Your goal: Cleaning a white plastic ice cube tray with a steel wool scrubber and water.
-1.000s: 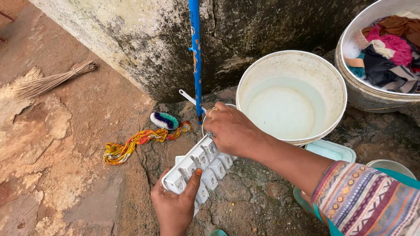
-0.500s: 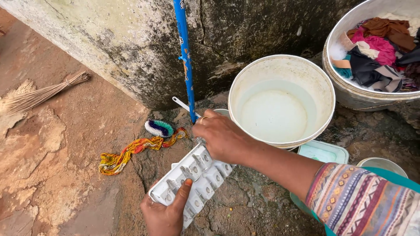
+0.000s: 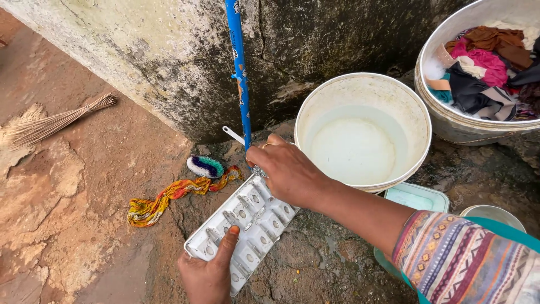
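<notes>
White plastic ice tray [image 3: 247, 225] lies on the wet ground at the foot of the stained wall [image 3: 140, 67], just left of the white bucket [image 3: 363, 132]. Long axis runs diagonally, near-left end to far-right end under the blue pipe [image 3: 239, 73].

Left hand [image 3: 209, 273] grips the near end, thumb laid over the top face, fingers under the edge. Right hand [image 3: 284, 169] covers the far end by the pipe, curled; what the fingers hold there cannot be told. Both hands touch the tray, one at each end.

Tray: two rows of rectangular cells, glistening wet, cells look empty. Striped brush [image 3: 205, 166] and a twisted cloth [image 3: 174, 194] lie to its left.
</notes>
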